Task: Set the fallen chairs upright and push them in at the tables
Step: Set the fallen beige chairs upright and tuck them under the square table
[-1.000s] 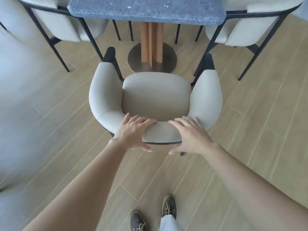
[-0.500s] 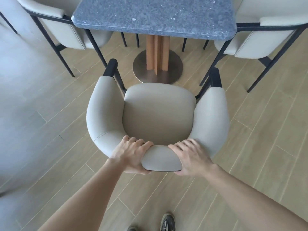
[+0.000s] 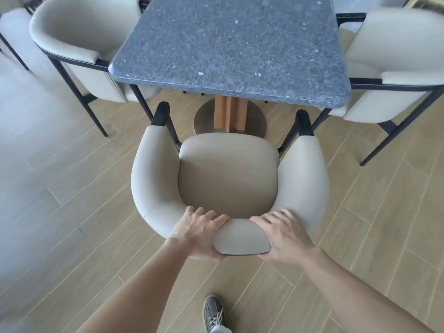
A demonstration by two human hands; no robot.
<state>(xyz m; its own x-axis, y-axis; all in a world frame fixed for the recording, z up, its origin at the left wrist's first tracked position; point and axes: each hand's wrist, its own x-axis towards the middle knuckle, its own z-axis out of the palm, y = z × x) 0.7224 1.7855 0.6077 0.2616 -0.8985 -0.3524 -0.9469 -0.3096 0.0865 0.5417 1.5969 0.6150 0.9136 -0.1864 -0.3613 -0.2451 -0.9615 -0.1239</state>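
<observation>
Standing upright at the near side of the table (image 3: 230, 44): one beige chair (image 3: 228, 179), seat facing the table, black arm tips close to the table's near edge, seat not under the top. Left hand (image 3: 197, 233): fingers curled over the chair's backrest, thumb beneath, gripping it. Right hand (image 3: 286, 239): likewise clamped on the backrest, just beside the left. Second chair (image 3: 79, 32): upright at the table's left side, pushed in. Third chair (image 3: 396, 56): upright at the table's right side, pushed in. Shoe (image 3: 213, 313): behind the held chair, farthest from the table.
</observation>
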